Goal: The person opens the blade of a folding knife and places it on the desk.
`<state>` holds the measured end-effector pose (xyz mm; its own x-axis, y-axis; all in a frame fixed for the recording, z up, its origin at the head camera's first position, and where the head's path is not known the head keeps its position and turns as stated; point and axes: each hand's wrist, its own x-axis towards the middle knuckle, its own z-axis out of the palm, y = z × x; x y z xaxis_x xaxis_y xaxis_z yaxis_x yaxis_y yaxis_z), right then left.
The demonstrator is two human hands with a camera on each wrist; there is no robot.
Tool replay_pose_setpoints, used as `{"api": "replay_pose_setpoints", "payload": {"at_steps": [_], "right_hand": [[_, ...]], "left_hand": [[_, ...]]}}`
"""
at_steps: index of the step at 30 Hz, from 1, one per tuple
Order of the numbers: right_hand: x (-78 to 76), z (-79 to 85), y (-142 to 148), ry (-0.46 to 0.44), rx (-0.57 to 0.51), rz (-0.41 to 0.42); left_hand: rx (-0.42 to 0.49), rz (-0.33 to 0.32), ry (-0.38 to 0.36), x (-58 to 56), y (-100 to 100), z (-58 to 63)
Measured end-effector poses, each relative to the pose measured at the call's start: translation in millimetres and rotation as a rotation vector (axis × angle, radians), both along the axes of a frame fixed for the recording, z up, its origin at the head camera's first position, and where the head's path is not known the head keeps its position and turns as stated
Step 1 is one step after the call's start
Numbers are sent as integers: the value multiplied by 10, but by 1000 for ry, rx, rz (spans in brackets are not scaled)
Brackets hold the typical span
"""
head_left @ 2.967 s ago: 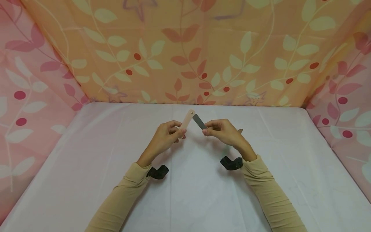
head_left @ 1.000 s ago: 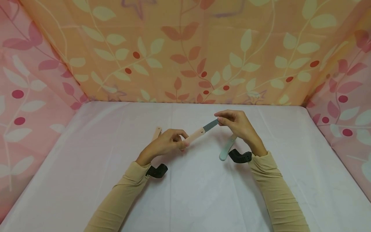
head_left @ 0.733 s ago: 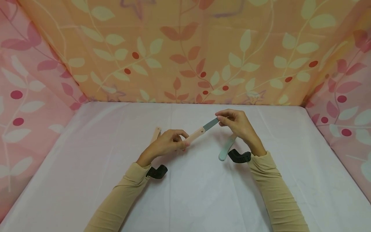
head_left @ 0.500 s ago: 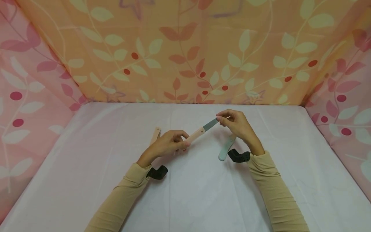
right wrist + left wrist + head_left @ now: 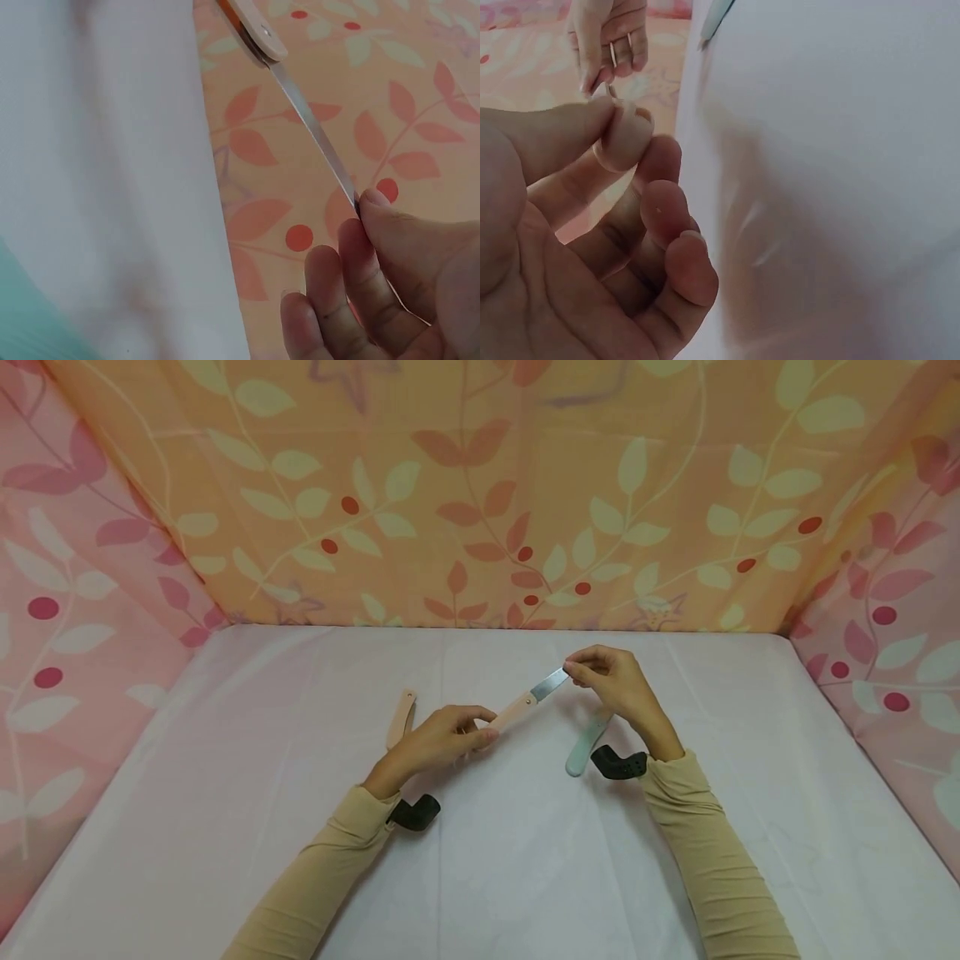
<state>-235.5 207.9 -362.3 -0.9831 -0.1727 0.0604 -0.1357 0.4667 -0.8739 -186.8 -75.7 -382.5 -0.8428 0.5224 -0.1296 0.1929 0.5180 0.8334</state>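
Note:
A folding knife with a pale pink handle (image 5: 512, 713) and a metal blade (image 5: 551, 683) is held up between both hands, slanting up to the right, handle and blade nearly in line. My left hand (image 5: 442, 737) pinches the handle's lower end between thumb and forefinger. At the other end, my right hand (image 5: 611, 681) pinches the blade tip (image 5: 355, 202) between thumb and fingertips. In the right wrist view a rivet shows where the blade leaves the handle. The handle's end is seen head-on in the left wrist view.
Behind the left hand lies a similar pale pink handle (image 5: 401, 718), partly hidden. A mint-green handle (image 5: 587, 750) lies below the right hand, its upper end hidden. A white cloth (image 5: 510, 860) covers the table, and leaf-patterned curtains (image 5: 480, 485) stand on three sides.
The knife has gone from a sharp bend to nearly straight as my right hand moved right and up with the blade. Lately my left hand dipped slightly rightward and the blade now catches light.

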Motion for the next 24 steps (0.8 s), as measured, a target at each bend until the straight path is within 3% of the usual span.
{"api": "replay_pose_setpoints", "payload": {"at_steps": [10, 24], "right_hand": [[-48, -87, 61, -5, -50, -46], [-119, -213, 121, -116, 13, -89]], "left_hand": [[-16, 18, 28, 62, 110, -52], [-30, 62, 83, 73, 243, -194]]}}
